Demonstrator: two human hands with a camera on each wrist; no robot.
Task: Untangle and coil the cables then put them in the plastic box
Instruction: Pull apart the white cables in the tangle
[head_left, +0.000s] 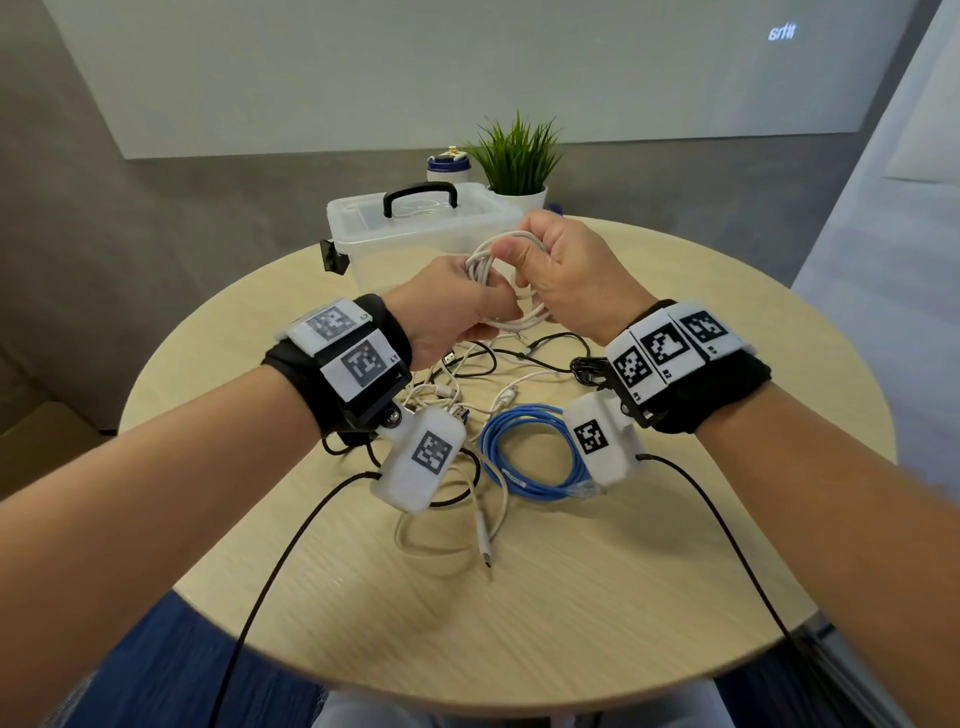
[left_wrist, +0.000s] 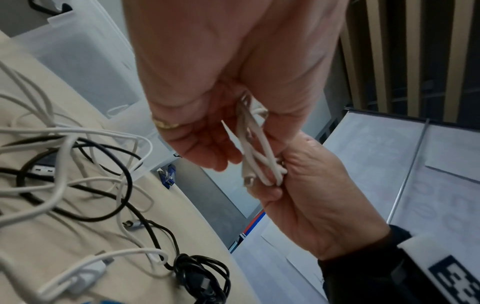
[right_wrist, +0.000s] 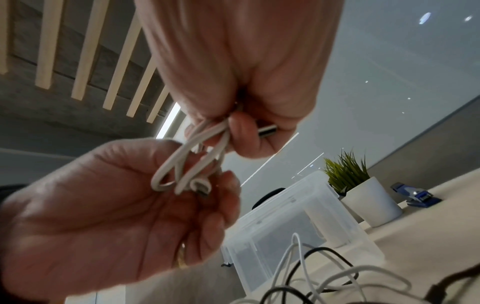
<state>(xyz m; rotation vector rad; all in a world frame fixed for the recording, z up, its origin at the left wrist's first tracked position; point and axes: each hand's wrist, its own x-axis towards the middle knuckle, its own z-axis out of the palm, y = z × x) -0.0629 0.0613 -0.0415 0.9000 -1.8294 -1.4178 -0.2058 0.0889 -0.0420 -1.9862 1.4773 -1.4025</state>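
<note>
Hands: left hand (head_left: 447, 306), right hand (head_left: 566, 275) grip white cable (head_left: 498, 291) | above table (head_left: 675, 545)

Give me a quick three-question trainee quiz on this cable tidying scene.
1. True or false: the plastic box has its lid on.
2. Which hands hold the white cable? A) left hand only B) right hand only C) both
3. Fill in: the coiled cable lying on the table between the wrists is ____.

Key: 1 true; 2 C; 3 blue.
</note>
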